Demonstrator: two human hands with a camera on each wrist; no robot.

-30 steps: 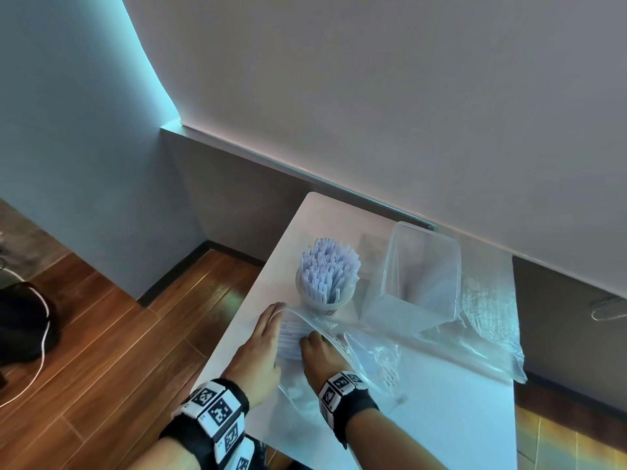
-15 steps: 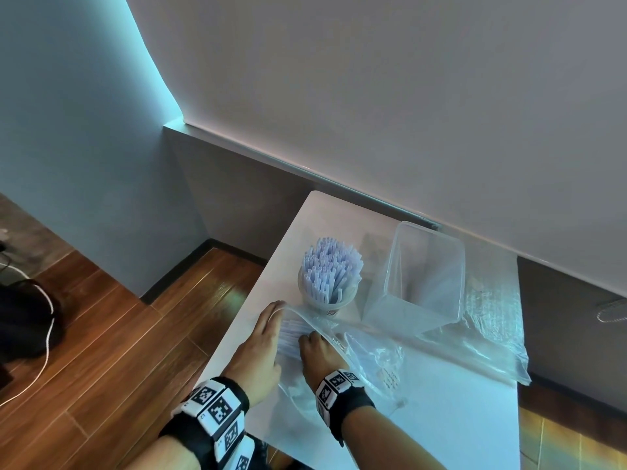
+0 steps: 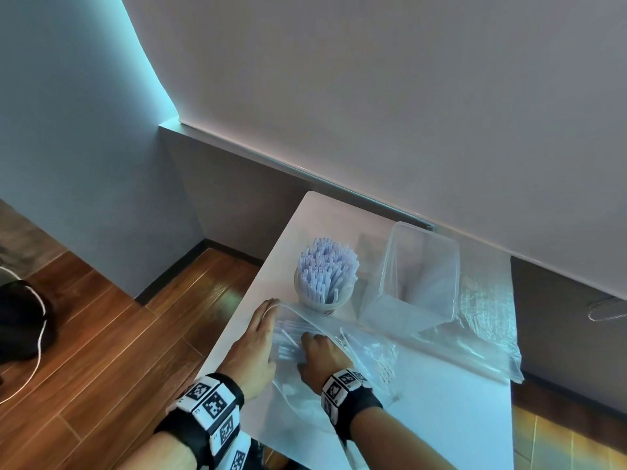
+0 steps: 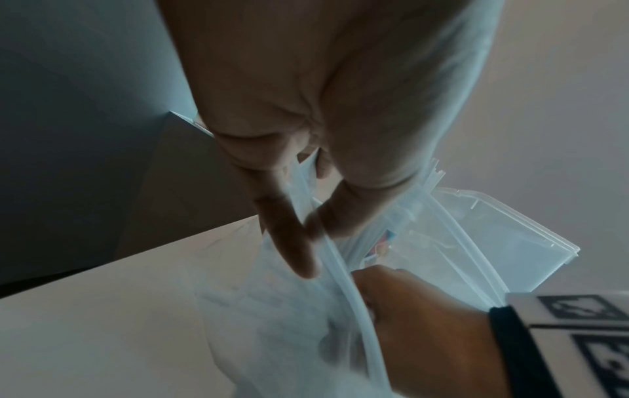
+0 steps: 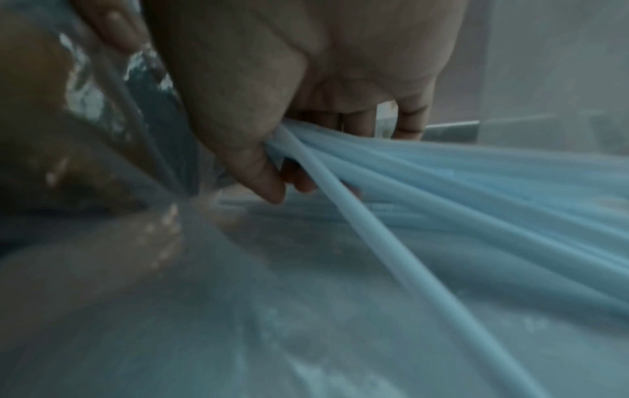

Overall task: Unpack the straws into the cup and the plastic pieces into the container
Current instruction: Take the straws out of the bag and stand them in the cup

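The white table (image 3: pixel 424 418) stands against the wall, and on it all the task items lie. At its far right corner a spent clear bag (image 3: pixel 485 320) lies flat. In front of that bag stands the clear container (image 3: pixel 420 269), tilted; no plastic pieces are visible in it. Just left of the container, near the left edge, the cup (image 3: pixel 324 300) stands upright and already holds a dense bundle of straws.

Nearest the front edge lies the open zip bag (image 3: pixel 366 351) with the remaining straws (image 5: pixel 442 172) inside.

The left hand (image 3: pixel 252 351) pinches the bag's rim between thumb and fingers (image 4: pixel 289 242) and lifts it to keep the mouth wide. The right hand (image 3: pixel 320 354) is inside the bag, fingers curled around a fan of straws.

Recommended procedure for this step:

- Keep the left-hand pinch firm, so that the mouth does not collapse on the wrist.
- Gather the fanned straws into one parallel bundle before withdrawal; splayed ends are likely to catch on the zip rim.
- Withdraw along the straw axis, then turn the bundle upright over the cup.
- Lower gently: the cup looks nearly full and may tip.
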